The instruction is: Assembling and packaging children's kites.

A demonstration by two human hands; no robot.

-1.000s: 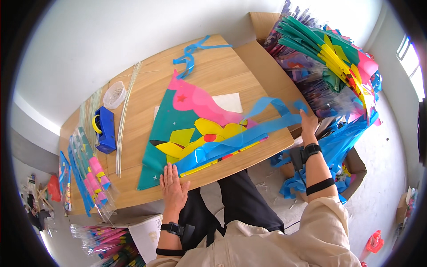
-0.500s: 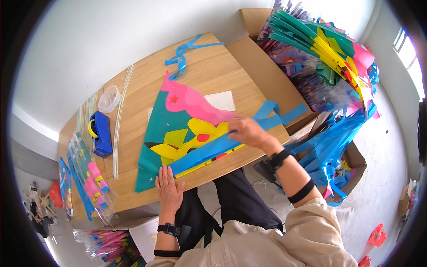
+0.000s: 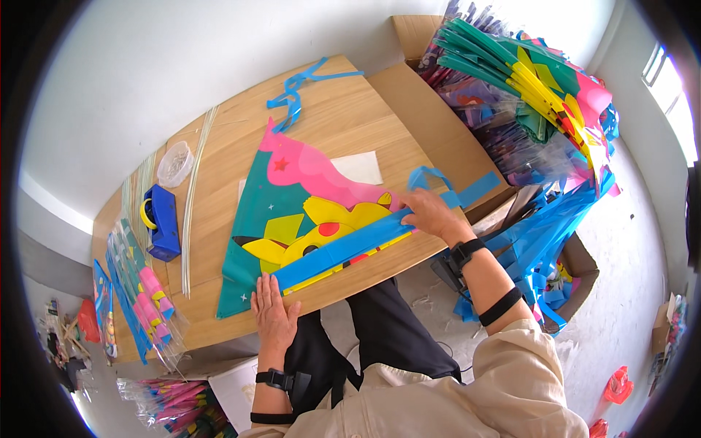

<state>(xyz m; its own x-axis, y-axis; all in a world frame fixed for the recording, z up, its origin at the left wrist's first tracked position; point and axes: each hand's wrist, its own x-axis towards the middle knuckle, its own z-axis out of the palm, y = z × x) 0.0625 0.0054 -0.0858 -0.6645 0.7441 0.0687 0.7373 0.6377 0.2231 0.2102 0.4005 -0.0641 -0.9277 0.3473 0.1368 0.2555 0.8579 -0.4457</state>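
A printed kite sheet point(image 3: 248, 241) in green, pink and yellow with a cartoon face lies on the wooden table. A blue plastic strip point(image 3: 332, 255) runs straight across the lower part of it, close to the table's near edge. My left hand point(image 3: 274, 315) lies with fingers stretched out, fingertips on the sheet at the strip's left end. At the strip's right end, by the sheet's right corner, my right hand point(image 3: 432, 217) has its fingers curled in on the strip. Beyond that hand, the strip loops and hangs toward the table's right edge.
A blue tape dispenser point(image 3: 163, 219), a clear plastic bowl point(image 3: 175, 165) and thin pale rods point(image 3: 193, 197) lie left, beside wrapped kites point(image 3: 150, 299). Blue ribbon scraps point(image 3: 293, 95) lie at the back. An open carton point(image 3: 431, 117), piled kites point(image 3: 540, 80) and hanging blue strips point(image 3: 537, 241) stand right.
My right hand has slid to the right along the blue strip, to the sheet's right corner. The strip lies straighter across the sheet. My left hand stays at its left end.
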